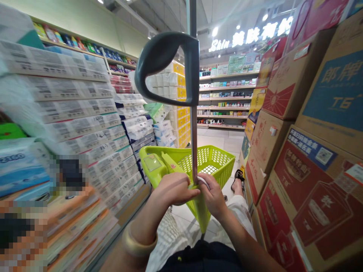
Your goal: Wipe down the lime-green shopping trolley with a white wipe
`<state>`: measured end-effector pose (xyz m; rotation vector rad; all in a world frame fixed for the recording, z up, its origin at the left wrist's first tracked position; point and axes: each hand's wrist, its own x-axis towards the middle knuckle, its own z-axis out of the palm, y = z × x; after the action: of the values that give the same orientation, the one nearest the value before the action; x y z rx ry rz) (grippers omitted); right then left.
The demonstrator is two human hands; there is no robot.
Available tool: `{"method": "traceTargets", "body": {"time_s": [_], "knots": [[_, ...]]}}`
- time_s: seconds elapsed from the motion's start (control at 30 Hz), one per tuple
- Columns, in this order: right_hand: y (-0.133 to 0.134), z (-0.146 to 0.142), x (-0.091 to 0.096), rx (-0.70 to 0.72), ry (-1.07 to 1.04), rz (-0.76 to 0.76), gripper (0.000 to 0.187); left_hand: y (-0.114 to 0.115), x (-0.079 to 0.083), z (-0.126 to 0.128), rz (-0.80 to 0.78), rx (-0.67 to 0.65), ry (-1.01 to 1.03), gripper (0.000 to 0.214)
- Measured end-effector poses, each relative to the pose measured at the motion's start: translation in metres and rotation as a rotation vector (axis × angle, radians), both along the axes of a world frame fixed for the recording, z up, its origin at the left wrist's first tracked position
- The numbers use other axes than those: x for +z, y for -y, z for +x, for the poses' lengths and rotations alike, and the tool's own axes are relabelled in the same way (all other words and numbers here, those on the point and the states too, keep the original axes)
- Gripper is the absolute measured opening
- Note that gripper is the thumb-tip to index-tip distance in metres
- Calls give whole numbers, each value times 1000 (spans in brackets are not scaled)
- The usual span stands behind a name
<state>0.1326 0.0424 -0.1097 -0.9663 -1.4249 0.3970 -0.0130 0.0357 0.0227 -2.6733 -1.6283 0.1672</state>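
Clearly, at the metal pole (193, 151): left hand (175, 189) curled closed against it, fingertips touching; right hand (214, 197) pinching a thin white strip (203, 182) beside it; lime-green shopping basket (207, 166) just behind the pole; stacked cartons (297, 151) right of it; packaged tissue (76, 109) left of it.

"Shin" sign (249, 37), "T6" carton (331, 87), "2160" tissue pkg (19, 170)

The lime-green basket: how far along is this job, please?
Nothing looks finished yet: no goods show in the lime-green plastic basket. In hand: the left hand and right hand grip the thin metal pole above it. Left: the wrapped tissue packs and red-printed cardboard cartons stacked on either side, with no hand on them.
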Motion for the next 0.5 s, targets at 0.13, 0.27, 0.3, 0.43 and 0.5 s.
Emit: {"method": "traceTargets", "body": {"time_s": [0.13, 0.27, 0.3, 0.43, 0.5], "knots": [[6, -5, 4, 20, 10, -28, 26, -7, -9, -1, 3, -43, 100, 34], [4, -4, 5, 13, 3, -26, 21, -3, -17, -1, 89, -88, 242, 38], [3, -4, 5, -11, 3, 4, 19, -1, -18, 0, 106, -84, 245, 38], [5, -6, 2, -106, -45, 30, 15, 4, -17, 0, 117, -74, 242, 35], [8, -6, 1, -91, -91, -23, 15, 4, -16, 0, 117, -76, 248, 33]]}}
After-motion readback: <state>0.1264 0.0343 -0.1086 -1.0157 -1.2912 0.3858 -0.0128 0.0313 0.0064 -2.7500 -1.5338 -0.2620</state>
